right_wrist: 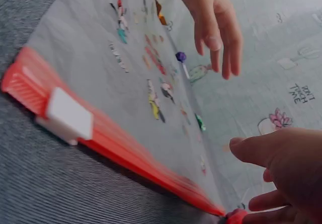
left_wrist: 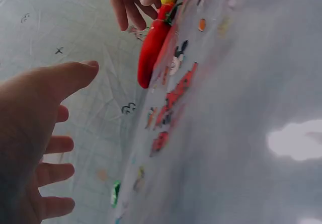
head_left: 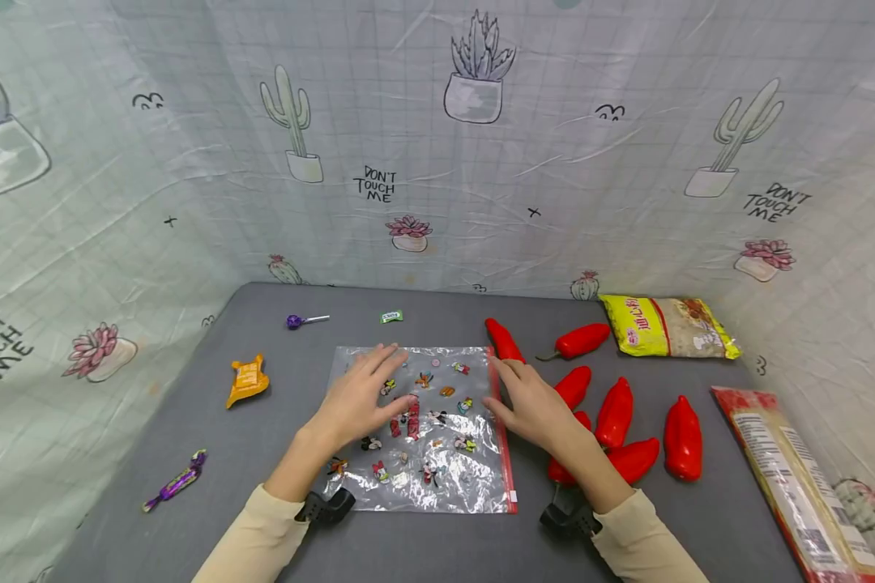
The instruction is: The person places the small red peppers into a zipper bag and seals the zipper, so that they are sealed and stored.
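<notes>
A clear zip bag [head_left: 437, 494] printed with small cartoon figures lies flat on the grey table, its red zip edge [head_left: 505, 457] toward the right. Over the bag's left part hovers my left hand [head_left: 357, 401], fingers loosely spread and holding nothing. My right hand [head_left: 535, 405] is above the red edge, also with nothing in its fingers. A white slider [right_wrist: 70, 116] sits at the near end of the zip in the right wrist view. One red pepper [head_left: 505, 338] lies just beyond the right fingertips; another pepper [left_wrist: 153, 50] partly overlaps the bag's edge in the left wrist view.
More red peppers [head_left: 682, 439] lie right of the bag, some partly behind my right forearm. Farther right are a yellow food packet [head_left: 645, 328] and a long packet [head_left: 795, 478]. A lollipop [head_left: 295, 322], green-white sweet [head_left: 391, 317], orange packet [head_left: 248, 380] and purple sweet [head_left: 177, 483] lie around.
</notes>
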Tool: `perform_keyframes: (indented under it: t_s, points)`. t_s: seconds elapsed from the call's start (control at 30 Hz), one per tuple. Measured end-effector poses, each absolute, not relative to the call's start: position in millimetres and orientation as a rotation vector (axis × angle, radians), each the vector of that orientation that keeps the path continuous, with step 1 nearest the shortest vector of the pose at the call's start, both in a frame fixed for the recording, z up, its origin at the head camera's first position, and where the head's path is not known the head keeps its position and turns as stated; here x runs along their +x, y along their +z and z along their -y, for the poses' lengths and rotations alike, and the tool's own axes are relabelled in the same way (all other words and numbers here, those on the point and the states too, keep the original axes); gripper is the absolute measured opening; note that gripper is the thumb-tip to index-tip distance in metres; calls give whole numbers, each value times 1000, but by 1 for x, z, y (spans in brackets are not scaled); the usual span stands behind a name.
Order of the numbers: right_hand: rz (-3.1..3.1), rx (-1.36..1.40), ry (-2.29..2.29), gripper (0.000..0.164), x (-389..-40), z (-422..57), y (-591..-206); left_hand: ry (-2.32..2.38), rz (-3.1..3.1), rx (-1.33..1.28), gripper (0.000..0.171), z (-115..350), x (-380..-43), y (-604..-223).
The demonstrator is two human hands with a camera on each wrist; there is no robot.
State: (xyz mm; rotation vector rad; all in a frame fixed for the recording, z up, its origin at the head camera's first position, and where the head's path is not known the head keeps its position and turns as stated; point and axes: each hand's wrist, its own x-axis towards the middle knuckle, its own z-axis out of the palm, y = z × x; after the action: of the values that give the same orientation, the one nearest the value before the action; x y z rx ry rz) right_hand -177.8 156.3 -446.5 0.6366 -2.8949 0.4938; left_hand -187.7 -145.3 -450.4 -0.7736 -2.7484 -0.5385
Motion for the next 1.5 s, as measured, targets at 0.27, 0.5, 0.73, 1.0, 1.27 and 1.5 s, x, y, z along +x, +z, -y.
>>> perform_keyframes:
  t_s: [0.27,0.5,0.73,1.0,1.27,1.5]
  points:
    - [2959,649,483,66,-177,-156,-457,-540,2743,-822,66,141,-186,-469]
    - [3012,625,457,65,-177,-157,-462,-528,2758,-889,64,134,-186,-480]
    - [3003,642,447,63,-176,-155,-462,-516,2785,-935,59,132,-185,-486]
    - [2968,690,516,58,-176,-154,-462,-483,2833,-914,59,132,-182,-485]
    - [2962,759,877,52,-180,-157,-467,-488,2835,-924,57,131,-182,-487]
    - [2978,784,964,45,-182,-160,-465,-528,2827,-934,56,132,-183,-487]
